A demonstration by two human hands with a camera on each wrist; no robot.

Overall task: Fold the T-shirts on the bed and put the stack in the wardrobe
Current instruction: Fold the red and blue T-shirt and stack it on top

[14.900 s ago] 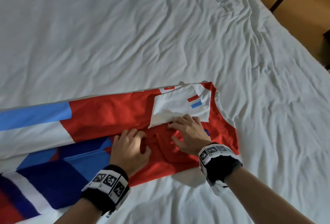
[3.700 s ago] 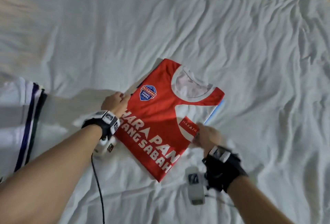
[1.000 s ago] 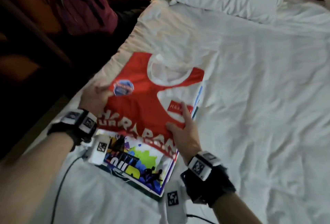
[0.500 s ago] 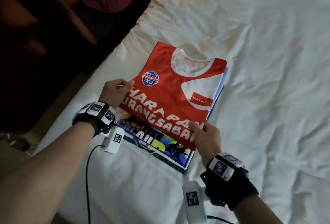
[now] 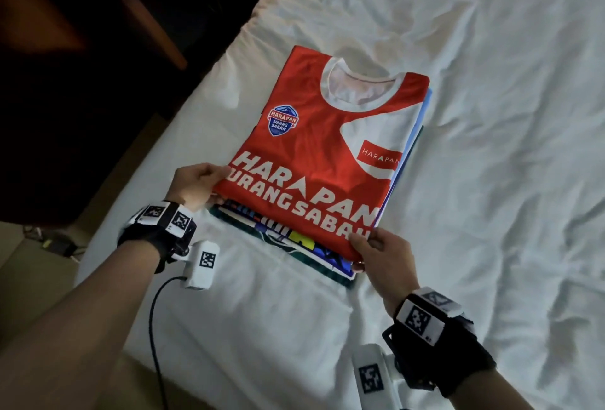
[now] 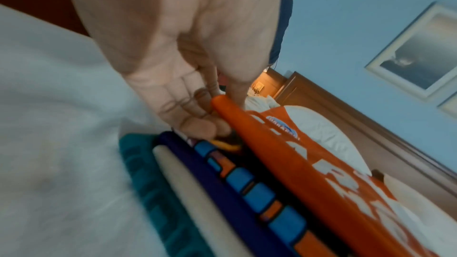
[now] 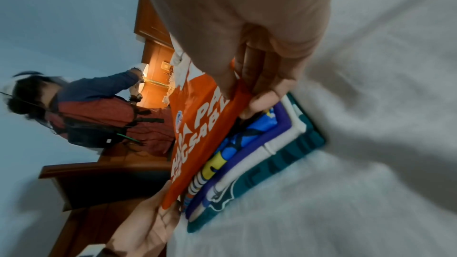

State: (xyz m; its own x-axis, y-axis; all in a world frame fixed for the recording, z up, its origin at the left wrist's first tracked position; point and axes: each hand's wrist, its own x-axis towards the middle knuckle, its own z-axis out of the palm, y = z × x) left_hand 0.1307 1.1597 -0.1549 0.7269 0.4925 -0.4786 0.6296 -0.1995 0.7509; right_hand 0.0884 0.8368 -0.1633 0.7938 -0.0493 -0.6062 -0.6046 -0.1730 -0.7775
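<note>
Both hands pinch the red T-shirt's near edge, left hand and right hand; red T-shirt tops the stack on the bed.

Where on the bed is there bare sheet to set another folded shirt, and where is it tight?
Bare sheet lies right of the stack and beyond the red T-shirt collar. Tight: the strip between the stack and the bed's left edge, where the left hand grips; the right hand holds the near corner.

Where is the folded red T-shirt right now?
In the head view the red T-shirt lies atop the stack of folded shirts near the bed's left edge, its near corners pinched by the left hand and right hand.
</note>
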